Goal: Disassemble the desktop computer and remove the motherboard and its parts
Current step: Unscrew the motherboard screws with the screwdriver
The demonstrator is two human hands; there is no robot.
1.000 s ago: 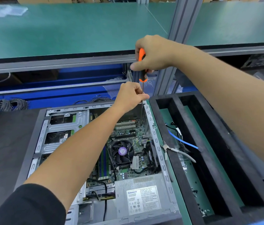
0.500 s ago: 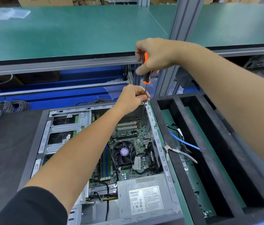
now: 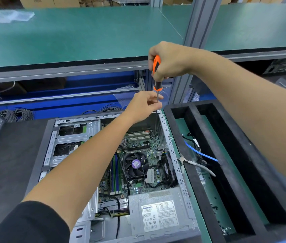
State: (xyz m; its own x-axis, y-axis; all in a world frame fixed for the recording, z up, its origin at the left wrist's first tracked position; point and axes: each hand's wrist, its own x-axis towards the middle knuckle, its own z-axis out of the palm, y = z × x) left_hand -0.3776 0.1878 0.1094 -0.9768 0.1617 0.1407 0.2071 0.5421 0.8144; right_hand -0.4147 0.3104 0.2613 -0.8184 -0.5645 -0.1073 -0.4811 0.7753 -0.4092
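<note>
An open desktop case [image 3: 175, 155] lies on its side on the bench. Inside it sits the green motherboard [image 3: 138, 142] with a black CPU fan [image 3: 135, 163], memory sticks [image 3: 116, 174] and a grey power supply [image 3: 158, 211]. My right hand [image 3: 170, 60] grips the orange-and-black handle of a long screwdriver [image 3: 156, 67] held upright over the case's far right corner. My left hand [image 3: 144, 106] pinches the screwdriver's thin shaft just above the case rim. The tip reaches down inside near the back wall and is hard to make out.
A black foam tray [image 3: 196, 181] with long slots stands right of the case; it holds a blue cable [image 3: 198, 153] and white-handled cutters [image 3: 196, 163]. A green shelf [image 3: 79, 34] with a metal post [image 3: 198, 27] hangs over the far side. Coiled cables [image 3: 15, 114] lie at the far left.
My right hand has shifted its hold on the screwdriver handle, and my left hand's fingers have loosened along the shaft. The tool stays over the same corner.
</note>
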